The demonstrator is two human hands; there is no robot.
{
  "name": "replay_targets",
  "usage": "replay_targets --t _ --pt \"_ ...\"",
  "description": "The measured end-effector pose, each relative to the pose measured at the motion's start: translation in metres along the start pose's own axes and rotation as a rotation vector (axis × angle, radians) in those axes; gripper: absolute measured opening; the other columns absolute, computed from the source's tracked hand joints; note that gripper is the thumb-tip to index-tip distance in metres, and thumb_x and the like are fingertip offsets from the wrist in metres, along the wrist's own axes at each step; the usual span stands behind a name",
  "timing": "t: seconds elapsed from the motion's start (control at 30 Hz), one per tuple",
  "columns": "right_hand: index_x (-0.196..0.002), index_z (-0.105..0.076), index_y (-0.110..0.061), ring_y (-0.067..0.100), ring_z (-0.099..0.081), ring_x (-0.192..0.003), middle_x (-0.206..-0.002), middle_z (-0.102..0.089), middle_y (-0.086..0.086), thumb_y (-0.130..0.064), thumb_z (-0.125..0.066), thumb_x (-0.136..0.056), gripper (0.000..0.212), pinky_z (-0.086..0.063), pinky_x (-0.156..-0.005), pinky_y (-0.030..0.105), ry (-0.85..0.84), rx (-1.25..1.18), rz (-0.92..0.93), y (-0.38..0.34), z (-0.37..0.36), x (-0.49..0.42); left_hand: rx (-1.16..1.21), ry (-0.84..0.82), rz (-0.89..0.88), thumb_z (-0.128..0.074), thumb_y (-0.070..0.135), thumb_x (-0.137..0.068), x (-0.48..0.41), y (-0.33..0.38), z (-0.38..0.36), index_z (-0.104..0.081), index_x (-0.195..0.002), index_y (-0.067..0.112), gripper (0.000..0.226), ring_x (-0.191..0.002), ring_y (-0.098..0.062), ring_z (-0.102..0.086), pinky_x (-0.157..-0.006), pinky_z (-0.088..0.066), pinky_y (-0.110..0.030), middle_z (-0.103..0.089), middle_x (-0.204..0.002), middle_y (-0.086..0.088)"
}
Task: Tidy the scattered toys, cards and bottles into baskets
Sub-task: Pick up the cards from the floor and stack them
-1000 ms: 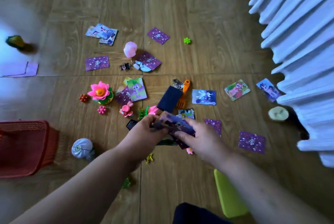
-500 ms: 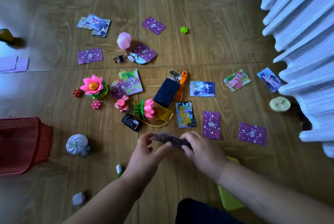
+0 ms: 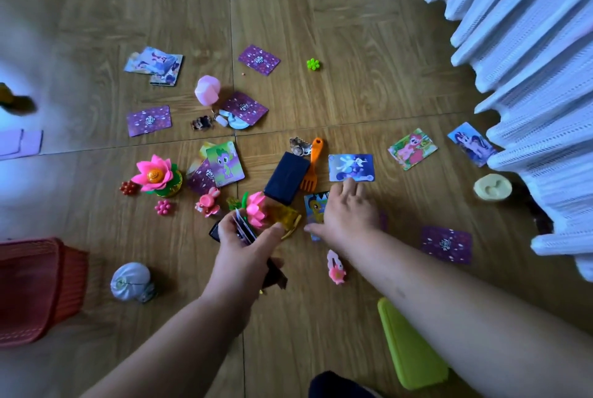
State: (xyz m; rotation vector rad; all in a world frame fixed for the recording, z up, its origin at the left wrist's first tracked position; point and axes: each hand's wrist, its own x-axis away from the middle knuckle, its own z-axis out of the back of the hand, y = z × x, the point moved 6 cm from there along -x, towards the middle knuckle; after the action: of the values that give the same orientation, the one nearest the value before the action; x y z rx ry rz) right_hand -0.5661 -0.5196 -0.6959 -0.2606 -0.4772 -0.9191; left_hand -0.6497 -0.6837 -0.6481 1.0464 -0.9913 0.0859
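A stack of cards is gripped in the left hand, with thumb and fingers curled round it. The right hand is held released, fingers spread, over a picture card lying on the floor. A pink lotus toy is seen just beyond the stack. A red basket stands well apart at the left edge.

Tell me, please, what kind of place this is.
Most likely a room in a home, perhaps a child's play corner. The floor is wood-patterned, a white curtain hangs at the right, and cards and a flower toy lie scattered near a red basket.
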Motion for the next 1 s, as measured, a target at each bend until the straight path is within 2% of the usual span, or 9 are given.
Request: replay_targets --t 0.13,0.3,0.43,0.5,0.6,0.73,0.83,0.93,1.0 --pt "-0.137 -0.032 -0.007 0.028 -0.033 -0.124 -0.136 -0.033 0.011 -0.057 -0.072 -0.072 0.091 -0.038 -0.097 0.036 -0.03 -0.078 -0.035 0.002 -0.003 -0.014 0.007 -0.02 0.011 -0.071 0.029 -0.087 -0.005 0.002 -0.004 -0.042 -0.125 0.036 0.049 -0.078 -0.021 -0.066 -0.081 -0.057 -0.057 -0.063 -0.1 -0.004" --pt "-0.131 -0.033 -0.01 0.028 -0.033 -0.121 -0.134 -0.031 0.013 -0.04 -0.076 -0.077 0.075 -0.038 -0.095 0.033 -0.066 -0.078 -0.028 0.023 0.0 -0.015 0.007 -0.075 0.039 -0.071 0.028 -0.086 -0.011 -0.001 -0.014 -0.047 -0.118 0.036 0.04 -0.084 -0.026 -0.067 -0.083 -0.056 -0.058 -0.063 -0.103 -0.007" --pt "-0.135 -0.027 -0.017 0.031 -0.04 -0.117 -0.131 -0.03 0.013 -0.031 -0.081 -0.072 0.084 -0.041 -0.091 0.035 -0.086 -0.17 -0.021 0.026 -0.002 -0.017 0.019 -0.09 0.036 -0.07 0.024 -0.087 -0.013 -0.004 -0.019 -0.05 -0.114 0.037 0.035 -0.08 -0.026 -0.067 -0.08 -0.057 -0.058 -0.063 -0.101 -0.008" --pt "-0.145 -0.016 -0.016 0.031 -0.048 -0.115 -0.13 -0.041 0.015 -0.017 -0.075 -0.078 0.089 -0.042 -0.089 0.034 -0.055 -0.204 0.084 0.024 0.002 -0.018 0.017 -0.093 0.032 -0.07 0.023 -0.088 -0.012 -0.004 -0.02 -0.05 -0.111 0.039 0.034 -0.08 -0.025 -0.066 -0.078 -0.057 -0.055 -0.062 -0.1 -0.009" --pt "-0.15 -0.011 -0.013 0.032 -0.052 -0.114 -0.124 -0.057 0.015 -0.005 -0.059 -0.088 0.079 -0.042 -0.085 0.035 0.048 -0.174 0.201 0.03 0.027 -0.033 0.012 -0.096 0.025 -0.068 0.021 -0.089 -0.013 -0.003 -0.023 -0.05 -0.11 0.041 0.034 -0.081 -0.025 -0.065 -0.073 -0.058 -0.048 -0.062 -0.101 -0.01" --pt "-0.132 -0.034 -0.01 0.03 -0.037 -0.126 -0.129 -0.052 0.012 -0.021 -0.072 -0.083 0.064 -0.039 -0.093 0.039 0.006 -0.008 0.159 0.037 0.046 -0.066 -0.023 -0.106 0.016 -0.068 0.023 -0.089 -0.014 0.0 -0.029 -0.048 -0.122 0.037 0.042 -0.086 -0.028 -0.067 -0.075 -0.059 -0.048 -0.062 -0.104 -0.007" --pt "-0.129 -0.038 -0.009 0.03 -0.031 -0.131 -0.137 -0.044 0.01 -0.034 -0.08 -0.075 0.072 -0.04 -0.093 0.044 -0.071 -0.012 0.074 0.039 0.047 -0.073 -0.049 -0.114 -0.007 -0.069 0.025 -0.089 -0.017 0.006 -0.035 -0.048 -0.123 0.038 0.042 -0.086 -0.027 -0.067 -0.081 -0.057 -0.054 -0.063 -0.104 -0.007" --pt "-0.128 -0.04 -0.013 0.028 -0.033 -0.129 -0.137 -0.039 0.009 -0.043 -0.081 -0.071 0.076 -0.036 -0.097 0.042 -0.062 0.02 0.06 0.043 0.046 -0.067 -0.043 -0.114 -0.036 -0.069 0.023 -0.089 -0.021 0.013 -0.043 -0.049 -0.122 0.037 0.041 -0.081 -0.025 -0.066 -0.079 -0.057 -0.054 -0.062 -0.101 -0.008" --pt "-0.123 -0.042 -0.013 0.028 -0.043 -0.124 -0.132 -0.048 0.01 -0.04 -0.08 -0.072 0.07 -0.037 -0.096 0.037 -0.058 -0.058 0.069 0.046 0.037 -0.064 -0.038 -0.112 -0.047 -0.069 0.021 -0.089 -0.021 0.016 -0.047 -0.05 -0.119 0.036 0.039 -0.078 -0.024 -0.065 -0.077 -0.058 -0.053 -0.061 -0.098 -0.009"
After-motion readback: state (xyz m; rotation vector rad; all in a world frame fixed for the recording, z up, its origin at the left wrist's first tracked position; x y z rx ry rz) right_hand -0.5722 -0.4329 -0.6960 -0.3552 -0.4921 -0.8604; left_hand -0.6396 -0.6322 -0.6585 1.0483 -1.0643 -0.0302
